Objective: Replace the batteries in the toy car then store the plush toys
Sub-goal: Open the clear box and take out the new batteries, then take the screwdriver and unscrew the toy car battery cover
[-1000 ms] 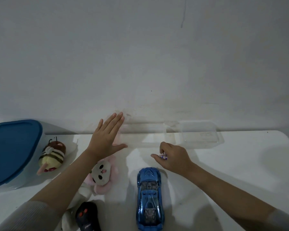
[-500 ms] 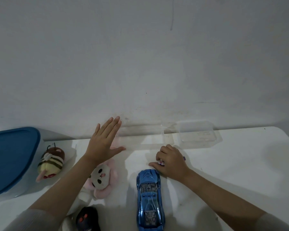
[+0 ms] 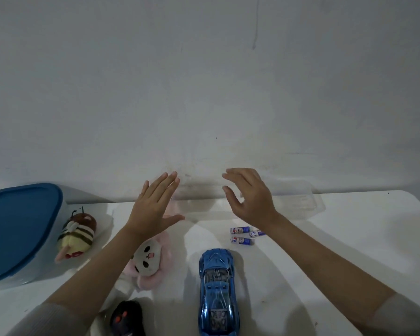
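Observation:
A blue toy car point(image 3: 217, 291) stands on the white table point(image 3: 337, 251), nose pointing away from me. Three small blue-and-white batteries point(image 3: 241, 235) lie on the table just beyond the car. My right hand point(image 3: 249, 196) hovers open above and beyond them, fingers spread, over a clear plastic container point(image 3: 298, 201). My left hand point(image 3: 155, 206) is open and flat against the container's left part. A pink bunny plush point(image 3: 149, 260) lies under my left forearm. A bee plush point(image 3: 77, 235) lies further left.
A box with a blue lid point(image 3: 17, 229) stands at the far left. A black remote with red buttons point(image 3: 126, 320) sits at the near edge, left of the car. The wall rises right behind the table.
My right hand has set the batteries down beyond the car, opened, and risen toward the clear container. My left hand has stayed in place.

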A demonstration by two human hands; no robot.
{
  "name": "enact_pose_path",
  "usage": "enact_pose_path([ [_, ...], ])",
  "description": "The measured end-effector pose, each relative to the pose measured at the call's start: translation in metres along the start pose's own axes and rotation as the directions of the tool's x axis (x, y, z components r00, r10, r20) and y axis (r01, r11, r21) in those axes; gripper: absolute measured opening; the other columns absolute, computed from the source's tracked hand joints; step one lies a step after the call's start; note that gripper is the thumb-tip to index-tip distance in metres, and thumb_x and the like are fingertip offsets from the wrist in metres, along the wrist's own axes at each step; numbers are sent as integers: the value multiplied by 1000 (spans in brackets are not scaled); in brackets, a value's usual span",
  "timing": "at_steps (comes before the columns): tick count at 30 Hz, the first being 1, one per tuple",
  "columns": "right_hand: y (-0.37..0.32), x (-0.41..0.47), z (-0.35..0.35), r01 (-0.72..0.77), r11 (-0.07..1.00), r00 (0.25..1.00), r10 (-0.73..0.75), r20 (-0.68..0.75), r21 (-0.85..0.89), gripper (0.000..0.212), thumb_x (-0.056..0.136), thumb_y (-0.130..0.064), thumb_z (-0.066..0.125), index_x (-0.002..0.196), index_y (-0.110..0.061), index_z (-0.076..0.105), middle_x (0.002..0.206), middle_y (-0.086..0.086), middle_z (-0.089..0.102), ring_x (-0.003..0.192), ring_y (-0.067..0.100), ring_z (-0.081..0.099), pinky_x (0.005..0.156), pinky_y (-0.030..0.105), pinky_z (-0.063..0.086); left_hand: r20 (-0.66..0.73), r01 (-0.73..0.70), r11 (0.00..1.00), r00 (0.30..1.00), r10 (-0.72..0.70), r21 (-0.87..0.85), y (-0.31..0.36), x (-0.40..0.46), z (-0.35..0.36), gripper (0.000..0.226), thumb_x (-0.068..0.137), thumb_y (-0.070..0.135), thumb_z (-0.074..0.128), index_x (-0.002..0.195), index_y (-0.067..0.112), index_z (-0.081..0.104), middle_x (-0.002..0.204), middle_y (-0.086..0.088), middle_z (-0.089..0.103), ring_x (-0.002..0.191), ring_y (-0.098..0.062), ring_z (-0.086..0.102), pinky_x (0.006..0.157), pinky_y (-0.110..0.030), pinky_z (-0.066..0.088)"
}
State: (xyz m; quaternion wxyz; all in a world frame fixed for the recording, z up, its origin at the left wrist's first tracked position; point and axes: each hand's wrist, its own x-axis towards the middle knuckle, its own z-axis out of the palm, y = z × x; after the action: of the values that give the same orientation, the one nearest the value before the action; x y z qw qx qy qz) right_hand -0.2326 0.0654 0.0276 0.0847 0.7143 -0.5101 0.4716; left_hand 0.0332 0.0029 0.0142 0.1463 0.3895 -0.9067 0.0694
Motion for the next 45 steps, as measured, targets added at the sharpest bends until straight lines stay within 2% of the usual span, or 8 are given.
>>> enact_pose_path([
  [9, 10, -16, 11, 43, 999, 936, -50, 348, 29, 24, 83, -12, 63, 105, -14, 72, 102, -1, 74, 92, 12, 69, 78, 17, 50, -37, -36, 998, 999, 34, -46, 11, -1, 2, 53, 82, 40, 59, 123, 6, 55, 108, -10, 69, 94, -25, 67, 82, -38, 56],
  [12, 11, -25, 16, -1, 999, 915, -16, 404, 43, 19, 82, -15, 64, 98, -13, 74, 102, 3, 74, 93, 17, 70, 75, 29, 59, 8, -67, 997, 998, 67, -46, 11, -2, 8, 40, 84, 38, 53, 105, 8, 69, 101, -11, 72, 89, -28, 69, 70, -38, 60],
  [18, 12, -28, 19, -37, 999, 889, 19, 457, 30, 18, 76, -18, 72, 94, -14, 75, 104, 5, 73, 96, 23, 69, 73, 34, 59, 100, -9, 999, 995, 14, -52, 9, -2, 11, 34, 71, 37, 72, 96, 14, 73, 102, -10, 73, 90, -29, 70, 65, -42, 60],
  [26, 7, -37, 25, 28, 999, 920, -21, 391, -14, 24, 63, -8, 86, 84, -13, 76, 97, 4, 74, 89, 22, 71, 60, 27, 59, 13, -18, 999, 1000, 18, -34, 18, -2, 13, 34, 57, 24, 90, 85, 11, 75, 90, -12, 73, 76, -29, 71, 50, -37, 59],
  [33, -1, -28, 22, -74, 994, 860, 106, 498, -84, 27, 81, -30, 69, 100, -11, 71, 109, 5, 69, 102, 23, 63, 67, 36, 58, 83, 144, 948, 989, -126, -285, 7, 2, 0, 44, 73, 43, 76, 108, 17, 68, 109, 2, 65, 97, -15, 61, 79, -30, 51],
  [37, -26, -15, 30, -97, 993, 893, 117, 435, -69, 24, 84, -27, 66, 100, -10, 70, 105, 5, 70, 100, 24, 64, 70, 35, 57, 40, 293, 856, 951, -305, -426, -19, -16, -11, 38, 78, 17, 74, 114, 10, 64, 114, -5, 61, 103, -19, 59, 85, -28, 47],
  [40, -53, -2, 45, -53, 999, 900, 46, 432, 3, 18, 82, -22, 66, 96, -11, 70, 98, 3, 71, 92, 23, 66, 65, 30, 57, 137, 357, 836, 934, -330, -416, -50, -39, -11, 49, 75, 8, 71, 122, 12, 58, 125, -7, 56, 115, -24, 55, 96, -42, 48],
  [45, -90, 20, 82, -42, 999, 836, 22, 548, 23, 20, 88, -18, 59, 104, -11, 69, 109, 1, 69, 104, 23, 60, 77, 35, 53, 326, 335, 907, 913, -246, -253, -75, -52, -2, 53, 82, 29, 69, 132, 26, 53, 145, 0, 42, 129, -26, 41, 103, -43, 42],
])
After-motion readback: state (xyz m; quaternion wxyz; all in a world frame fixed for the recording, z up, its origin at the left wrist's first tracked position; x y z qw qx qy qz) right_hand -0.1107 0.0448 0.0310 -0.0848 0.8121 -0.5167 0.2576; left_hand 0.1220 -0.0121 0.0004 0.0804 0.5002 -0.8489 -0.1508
